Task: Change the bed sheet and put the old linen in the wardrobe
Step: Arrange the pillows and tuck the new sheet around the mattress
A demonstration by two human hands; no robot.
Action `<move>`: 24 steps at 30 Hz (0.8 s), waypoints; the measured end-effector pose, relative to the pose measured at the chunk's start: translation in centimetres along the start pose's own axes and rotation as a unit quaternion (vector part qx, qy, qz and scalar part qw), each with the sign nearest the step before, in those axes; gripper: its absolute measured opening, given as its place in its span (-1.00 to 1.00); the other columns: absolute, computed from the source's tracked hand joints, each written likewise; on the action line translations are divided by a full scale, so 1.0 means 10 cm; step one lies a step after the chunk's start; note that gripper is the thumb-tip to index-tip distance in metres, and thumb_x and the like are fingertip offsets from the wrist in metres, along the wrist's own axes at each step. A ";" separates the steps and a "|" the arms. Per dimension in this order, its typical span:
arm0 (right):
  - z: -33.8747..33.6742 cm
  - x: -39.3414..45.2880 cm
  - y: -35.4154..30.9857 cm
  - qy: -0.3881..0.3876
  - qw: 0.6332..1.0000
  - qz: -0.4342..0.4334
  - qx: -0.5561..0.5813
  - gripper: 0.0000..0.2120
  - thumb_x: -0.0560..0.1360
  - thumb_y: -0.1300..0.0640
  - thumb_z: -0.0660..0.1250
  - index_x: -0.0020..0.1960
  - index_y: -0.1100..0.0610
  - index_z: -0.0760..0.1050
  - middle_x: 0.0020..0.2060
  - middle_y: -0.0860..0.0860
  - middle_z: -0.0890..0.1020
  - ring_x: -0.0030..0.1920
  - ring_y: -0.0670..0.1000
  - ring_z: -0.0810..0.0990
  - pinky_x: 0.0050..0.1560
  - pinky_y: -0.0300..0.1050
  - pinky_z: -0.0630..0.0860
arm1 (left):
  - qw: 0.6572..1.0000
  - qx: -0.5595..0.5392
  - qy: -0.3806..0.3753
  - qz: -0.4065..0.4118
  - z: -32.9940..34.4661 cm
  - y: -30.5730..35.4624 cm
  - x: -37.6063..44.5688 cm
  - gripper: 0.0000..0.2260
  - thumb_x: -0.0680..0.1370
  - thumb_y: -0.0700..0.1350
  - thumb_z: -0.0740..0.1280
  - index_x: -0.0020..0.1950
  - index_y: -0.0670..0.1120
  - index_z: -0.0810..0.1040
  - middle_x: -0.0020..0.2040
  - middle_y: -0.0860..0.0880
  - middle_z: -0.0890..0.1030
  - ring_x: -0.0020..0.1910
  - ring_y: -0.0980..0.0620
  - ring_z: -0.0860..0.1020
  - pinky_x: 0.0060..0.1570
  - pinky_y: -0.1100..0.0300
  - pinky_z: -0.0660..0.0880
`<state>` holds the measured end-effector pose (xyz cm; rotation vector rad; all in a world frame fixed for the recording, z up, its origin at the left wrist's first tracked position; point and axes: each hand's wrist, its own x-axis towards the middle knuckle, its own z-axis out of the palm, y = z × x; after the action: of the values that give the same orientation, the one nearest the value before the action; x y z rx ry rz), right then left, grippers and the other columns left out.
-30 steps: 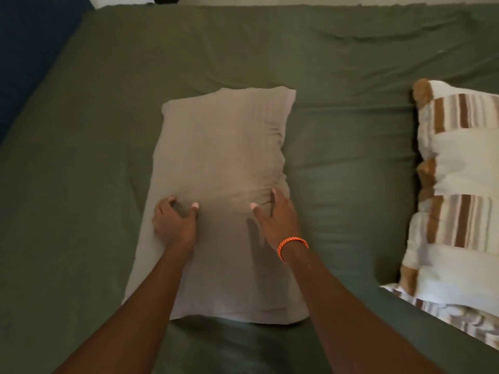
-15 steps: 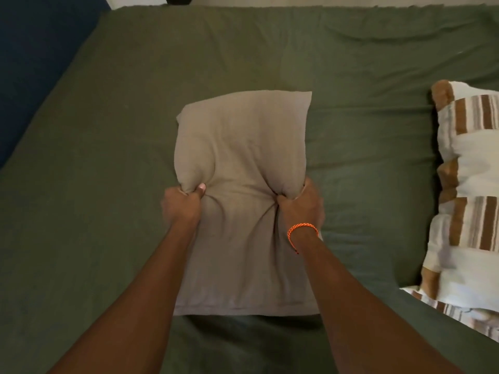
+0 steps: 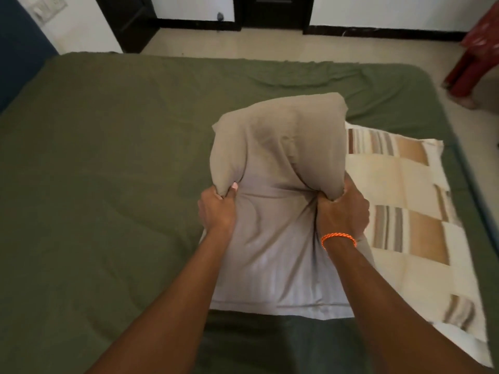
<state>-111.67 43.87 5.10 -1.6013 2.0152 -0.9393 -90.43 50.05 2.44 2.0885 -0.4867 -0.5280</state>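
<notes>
I see both hands on the grey pillow [image 3: 280,163], which sits mid-bed, toward the right half of the green bed sheet [image 3: 108,171]. Left hand [image 3: 217,209] has fingers curled tight into the pillow's left side, thumb nail showing on top of the fabric; right hand [image 3: 341,209] is clenched the same way on the right side, w/ an orange braided bracelet [image 3: 339,238] at the wrist. The grips bunch the case at about mid-length: far half is puffed & raised off the bed, near half hangs flatter, its hemmed near edge lying across the sheet close to me. Pillow's right edge overlaps the striped cream-and-brown pillow [image 3: 399,184], which lies flat along the right side of the bed; that one's outer edge runs near the mattress's right edge. Lots of open sheet to the left of the hands, wrinkled but bare, all the way to the bed's left edge, where a dark blue surface [image 3: 19,49] stands. Far edge of the bed is rumpled; beyond it is a strip of pale floor [image 3: 324,47], then white wall w/ a black skirting & dark furniture [image 3: 272,9]. Red cloth [image 3: 475,55] hangs at far right, past the bed's rounded corner. Right side of view is a bit motion-blurred.
</notes>
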 end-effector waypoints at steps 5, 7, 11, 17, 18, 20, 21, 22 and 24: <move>-0.91 0.52 0.53 0.092 0.995 0.012 -0.035 -0.26 0.37 -0.06 0.47 0.52 -0.06 0.38 0.11 0.22 0.65 0.14 0.34 0.59 0.11 0.19 0.53 | 0.997 -0.009 -0.058 0.043 0.69 0.55 -0.63 -0.60 0.56 0.12 0.49 0.09 -0.23 0.64 -0.03 -0.22 0.69 0.03 -0.24 0.64 -0.06 -0.01 0.44; -1.11 0.65 0.82 0.122 0.985 0.019 -0.123 -0.23 0.38 -0.03 0.48 0.54 0.01 0.31 0.21 0.25 0.53 0.24 0.32 0.49 0.22 0.25 0.42 | 0.992 0.001 -0.111 0.054 0.95 0.60 -0.83 -0.41 0.58 0.14 0.42 0.55 -0.09 0.45 0.06 -0.09 0.68 0.10 -0.10 0.62 0.15 -0.01 0.50; -1.21 0.64 1.26 0.124 0.969 -0.013 -0.212 -0.38 0.40 0.18 0.45 0.43 0.06 0.38 0.29 0.20 0.47 0.30 0.27 0.43 0.31 0.27 0.31 | 0.972 -0.055 -0.227 0.027 1.34 0.32 -1.12 -0.25 0.61 0.07 0.39 0.72 0.01 0.11 0.43 -0.14 0.58 0.40 -0.12 0.56 0.44 -0.11 0.42; -0.75 -0.22 1.44 -0.027 0.944 -0.223 -0.240 -0.61 0.50 0.06 0.37 0.33 0.05 0.51 0.24 0.12 0.52 0.19 0.22 0.50 0.18 0.18 0.32 | 0.985 -0.001 -0.166 0.045 1.18 -0.49 -1.62 -0.43 0.62 0.16 0.27 0.61 0.02 0.37 0.51 -0.01 0.49 0.47 -0.03 0.47 0.48 -0.15 0.39; -0.66 -0.41 1.46 -0.049 0.937 -0.260 -0.228 -0.61 0.51 0.06 0.33 0.33 0.04 0.51 0.24 0.11 0.54 0.20 0.21 0.51 0.17 0.17 0.33 | 0.988 0.007 -0.147 0.051 1.10 -0.63 -1.71 -0.50 0.66 0.10 0.27 0.59 0.01 0.40 0.49 -0.03 0.49 0.46 -0.05 0.47 0.48 -0.10 0.39; -0.50 -0.84 1.47 -0.095 0.925 -0.328 -0.167 -0.60 0.50 0.10 0.27 0.32 0.09 0.53 0.21 0.12 0.57 0.17 0.21 0.55 0.15 0.15 0.40 | 0.991 0.025 -0.117 0.055 0.89 -0.99 -1.87 -0.56 0.68 0.06 0.25 0.54 -0.03 0.47 0.45 -0.06 0.53 0.43 -0.07 0.49 0.45 0.02 0.40; -0.42 -1.05 1.50 -0.114 0.915 -0.364 -0.135 -0.60 0.48 0.15 0.28 0.30 0.14 0.54 0.17 0.14 0.59 0.12 0.22 0.57 0.12 0.13 0.44 | 0.992 0.038 -0.108 0.053 0.79 -1.18 -1.94 -0.54 0.66 0.09 0.22 0.53 -0.03 0.48 0.44 -0.05 0.55 0.42 -0.06 0.50 0.43 0.04 0.40; -0.32 -1.31 1.54 -0.137 0.901 -0.397 -0.110 -0.62 0.46 0.19 0.30 0.27 0.17 0.55 0.11 0.14 0.60 0.07 0.21 0.57 0.08 0.12 0.45 | 0.992 0.056 -0.105 0.048 0.65 -1.46 -1.99 -0.51 0.63 0.12 0.19 0.52 -0.02 0.49 0.45 -0.03 0.55 0.43 -0.05 0.50 0.44 0.04 0.41; -0.14 -1.74 1.70 -0.203 0.877 -0.427 -0.084 -0.65 0.46 0.25 0.32 0.25 0.17 0.55 0.08 0.11 0.60 0.05 0.18 0.56 0.09 0.06 0.48 | 0.986 0.106 -0.116 0.061 0.41 -1.96 -2.06 -0.47 0.62 0.16 0.12 0.54 0.01 0.47 0.52 0.01 0.50 0.51 -0.02 0.43 0.49 0.01 0.36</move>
<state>-119.77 62.90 -7.70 -2.6017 1.0906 -0.5896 -107.03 68.22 -12.38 2.1903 -0.8327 -0.6758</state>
